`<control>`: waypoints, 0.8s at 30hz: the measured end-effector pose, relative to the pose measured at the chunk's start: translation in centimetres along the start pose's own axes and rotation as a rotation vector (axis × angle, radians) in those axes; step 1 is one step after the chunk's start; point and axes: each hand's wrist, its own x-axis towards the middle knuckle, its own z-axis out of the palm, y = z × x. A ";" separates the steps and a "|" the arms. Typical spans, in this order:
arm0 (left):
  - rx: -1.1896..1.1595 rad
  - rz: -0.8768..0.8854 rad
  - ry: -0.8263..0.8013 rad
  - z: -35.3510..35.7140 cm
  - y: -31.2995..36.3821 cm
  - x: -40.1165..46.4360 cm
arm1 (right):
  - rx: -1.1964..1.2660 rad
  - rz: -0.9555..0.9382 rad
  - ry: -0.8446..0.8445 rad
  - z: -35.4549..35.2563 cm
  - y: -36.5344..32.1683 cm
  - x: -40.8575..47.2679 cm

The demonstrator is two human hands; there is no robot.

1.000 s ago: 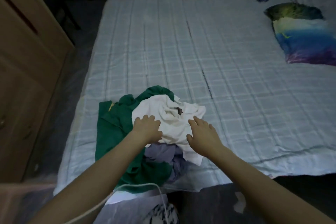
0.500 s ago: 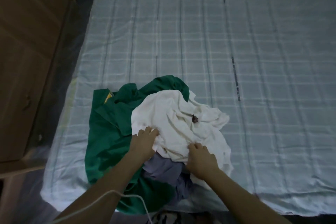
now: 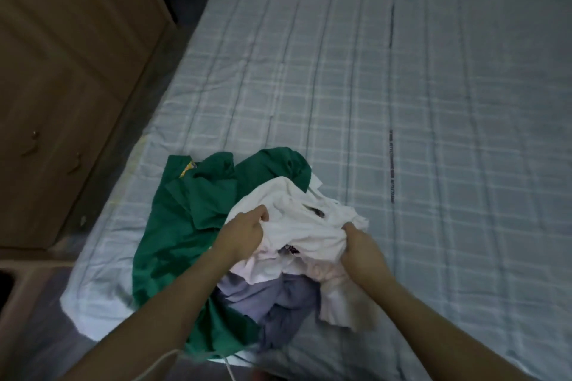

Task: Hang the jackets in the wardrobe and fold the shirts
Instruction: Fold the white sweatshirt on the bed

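Observation:
A crumpled white shirt [image 3: 305, 219] lies on top of a pile of clothes at the near left corner of the bed. My left hand [image 3: 244, 233] grips its left edge in a fist. My right hand [image 3: 360, 249] is closed on its right side. The cloth is bunched and raised a little between both hands. Under it lies a green garment [image 3: 188, 226] with a yellow patch near its collar, spread to the left. A grey-blue garment [image 3: 278, 309] is crumpled below the white shirt, partly hidden by my arms.
The bed [image 3: 402, 102] has a pale checked cover and stretches away to the right and back. A wooden wardrobe [image 3: 62, 86] with small knobs stands close on the left, with a narrow strip of floor between. A thin white cable [image 3: 154, 362] hangs near my left arm.
Both hands went from resting flat on the white shirt to gripping it and lifting it off the pile. My view has tilted down and come closer to the bed.

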 end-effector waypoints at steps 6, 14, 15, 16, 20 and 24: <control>0.232 0.207 -0.018 -4.2 9.2 -1.6 | -0.157 -0.127 0.053 -14.1 4.4 -1.3; 0.702 0.460 0.052 -6.7 20.3 -0.9 | -0.705 -0.423 0.046 -26.5 8.7 -5.8; 0.662 0.429 0.091 -7.0 20.9 -0.4 | -0.741 -0.385 0.063 -27.6 9.8 -6.0; 0.634 0.392 0.122 -7.5 21.4 -0.1 | -0.754 -0.333 0.092 -28.8 11.0 -6.3; 0.681 0.378 0.151 -8.4 23.4 0.3 | -0.755 -0.180 0.220 -32.8 16.0 -6.9; 0.449 0.260 0.317 -7.6 26.5 1.2 | -0.844 -0.147 0.294 -34.5 17.6 -6.7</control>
